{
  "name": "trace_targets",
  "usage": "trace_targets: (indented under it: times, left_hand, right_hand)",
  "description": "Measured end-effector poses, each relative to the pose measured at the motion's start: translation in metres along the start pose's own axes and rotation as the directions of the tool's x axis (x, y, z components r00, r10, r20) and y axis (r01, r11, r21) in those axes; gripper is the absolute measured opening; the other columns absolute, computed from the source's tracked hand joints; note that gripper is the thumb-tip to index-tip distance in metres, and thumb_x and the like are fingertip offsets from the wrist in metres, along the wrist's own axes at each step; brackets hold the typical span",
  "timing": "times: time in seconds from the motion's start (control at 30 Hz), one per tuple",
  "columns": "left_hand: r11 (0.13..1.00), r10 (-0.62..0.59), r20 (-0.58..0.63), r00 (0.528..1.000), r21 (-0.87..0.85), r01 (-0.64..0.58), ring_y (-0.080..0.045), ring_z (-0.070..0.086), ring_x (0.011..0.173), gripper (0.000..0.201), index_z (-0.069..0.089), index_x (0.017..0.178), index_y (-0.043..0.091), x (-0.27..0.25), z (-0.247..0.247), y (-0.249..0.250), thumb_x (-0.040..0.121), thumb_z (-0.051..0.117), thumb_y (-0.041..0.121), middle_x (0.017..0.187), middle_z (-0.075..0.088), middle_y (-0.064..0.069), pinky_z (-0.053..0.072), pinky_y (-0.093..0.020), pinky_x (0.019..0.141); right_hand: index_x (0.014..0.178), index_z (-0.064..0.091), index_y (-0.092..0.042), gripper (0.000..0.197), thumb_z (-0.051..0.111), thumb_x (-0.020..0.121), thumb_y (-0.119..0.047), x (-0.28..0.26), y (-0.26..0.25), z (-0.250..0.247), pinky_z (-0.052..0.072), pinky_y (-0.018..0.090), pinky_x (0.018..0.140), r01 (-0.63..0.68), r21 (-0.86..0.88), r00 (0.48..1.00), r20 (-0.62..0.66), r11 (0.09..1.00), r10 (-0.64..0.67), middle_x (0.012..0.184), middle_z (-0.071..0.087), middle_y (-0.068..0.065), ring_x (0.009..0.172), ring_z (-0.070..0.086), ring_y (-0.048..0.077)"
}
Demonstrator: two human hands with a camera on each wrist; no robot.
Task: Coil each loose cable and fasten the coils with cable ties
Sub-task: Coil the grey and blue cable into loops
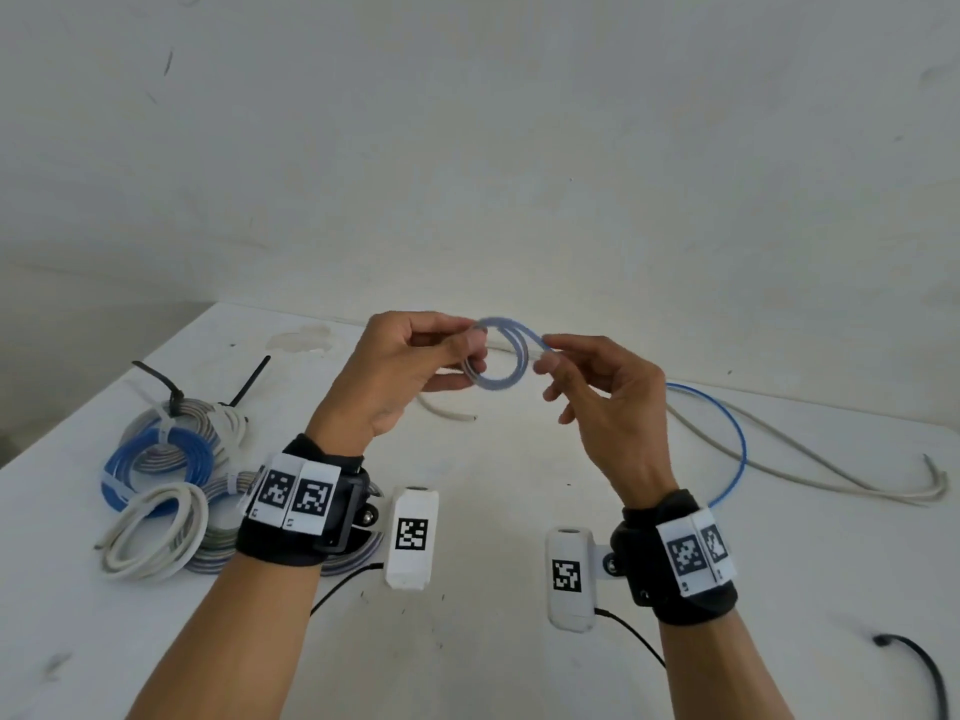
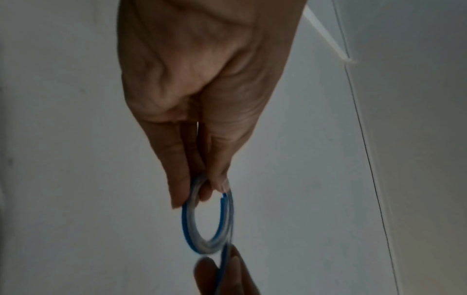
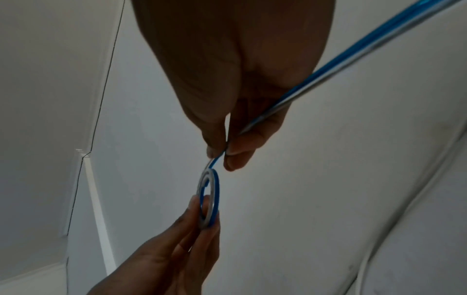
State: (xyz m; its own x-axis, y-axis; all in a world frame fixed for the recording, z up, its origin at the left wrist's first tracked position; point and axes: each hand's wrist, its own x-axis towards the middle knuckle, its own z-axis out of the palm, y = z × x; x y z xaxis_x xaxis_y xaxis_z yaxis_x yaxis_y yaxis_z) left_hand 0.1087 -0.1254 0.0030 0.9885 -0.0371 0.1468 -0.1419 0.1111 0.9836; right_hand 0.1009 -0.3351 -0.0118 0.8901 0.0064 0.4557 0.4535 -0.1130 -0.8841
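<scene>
A flat blue-and-white cable is wound into a small coil (image 1: 500, 362) held above the white table (image 1: 493, 667). My left hand (image 1: 470, 350) pinches the coil's left side between thumb and fingers; the left wrist view shows the coil (image 2: 207, 221) below those fingertips. My right hand (image 1: 549, 356) pinches the cable just where it leaves the coil (image 3: 209, 199). The loose remainder of the cable (image 1: 730, 439) runs behind the right hand and arcs over the table; it appears as a taut blue strand (image 3: 353, 53) in the right wrist view.
Several tied coils (image 1: 166, 459), blue, grey and white, lie at the table's left with black cable ties (image 1: 249, 381) among them. A loose grey cable (image 1: 810, 459) snakes across the right side. Another black tie (image 1: 919, 662) lies at the front right. A wall rises behind the table.
</scene>
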Motion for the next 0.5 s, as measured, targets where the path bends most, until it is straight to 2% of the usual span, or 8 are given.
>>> trace_targets:
  times: [0.17, 0.27, 0.37, 0.43, 0.5]
  left_hand:
    - [0.981, 0.028, -0.085, 0.996, -0.188, -0.044, -0.019, 0.074, 0.084, 0.016, 0.074, 0.103, 0.005, -0.001, 0.014, 0.001, 0.092, 0.070, 0.016, 0.087, 0.075, -0.008, 0.059, -0.029, 0.075]
    - [0.978, 0.011, -0.027, 1.000, -0.210, -0.016, -0.022, 0.074, 0.089, 0.021, 0.071, 0.107, 0.002, -0.002, 0.021, 0.001, 0.092, 0.069, 0.017, 0.092, 0.075, -0.011, 0.060, -0.032, 0.079]
    - [0.994, 0.010, 0.044, 0.999, -0.112, -0.005, -0.024, 0.074, 0.094, 0.040, 0.067, 0.117, 0.003, -0.003, 0.019, 0.006, 0.091, 0.065, 0.033, 0.099, 0.076, -0.010, 0.060, -0.033, 0.082]
    - [1.000, 0.008, 0.064, 0.998, 0.000, -0.008, -0.022, 0.071, 0.082, 0.046, 0.066, 0.119, 0.007, -0.004, 0.019, 0.008, 0.093, 0.058, 0.044, 0.091, 0.075, -0.005, 0.059, -0.032, 0.079]
    - [0.994, -0.028, 0.127, 0.992, 0.110, 0.014, -0.017, 0.061, 0.068, 0.048, 0.067, 0.115, 0.005, -0.006, 0.022, 0.005, 0.099, 0.050, 0.047, 0.078, 0.066, -0.002, 0.056, -0.032, 0.074]
  right_hand:
    - [0.107, 0.074, -0.016, 0.018, 0.076, 0.090, -0.012, -0.007, -0.002, 0.025, 0.050, 0.026, 0.047, 0.006, 0.158, 0.992, -0.123, 0.987, 0.014, 0.091, 0.076, 0.013, 0.066, 0.071, 0.021]
    - [0.107, 0.074, -0.017, 0.020, 0.077, 0.089, -0.010, -0.007, -0.002, 0.024, 0.047, 0.026, 0.045, 0.017, 0.193, 0.984, -0.177, 0.981, 0.018, 0.090, 0.075, 0.016, 0.062, 0.065, 0.019]
    - [0.106, 0.077, -0.020, 0.019, 0.076, 0.091, -0.009, -0.004, 0.000, 0.012, 0.047, 0.025, 0.045, 0.020, 0.090, 0.995, -0.096, 0.996, -0.011, 0.087, 0.076, 0.008, 0.060, 0.060, 0.016]
    - [0.107, 0.078, -0.024, 0.020, 0.075, 0.091, -0.011, -0.003, -0.001, 0.006, 0.047, 0.024, 0.048, 0.036, -0.044, 0.999, 0.008, 0.998, -0.035, 0.088, 0.077, -0.004, 0.064, 0.059, 0.012]
    - [0.106, 0.078, -0.028, 0.022, 0.075, 0.092, -0.013, -0.003, -0.003, 0.005, 0.046, 0.020, 0.059, 0.073, -0.142, 0.992, 0.117, 0.987, -0.057, 0.092, 0.077, -0.016, 0.068, 0.059, 0.005]
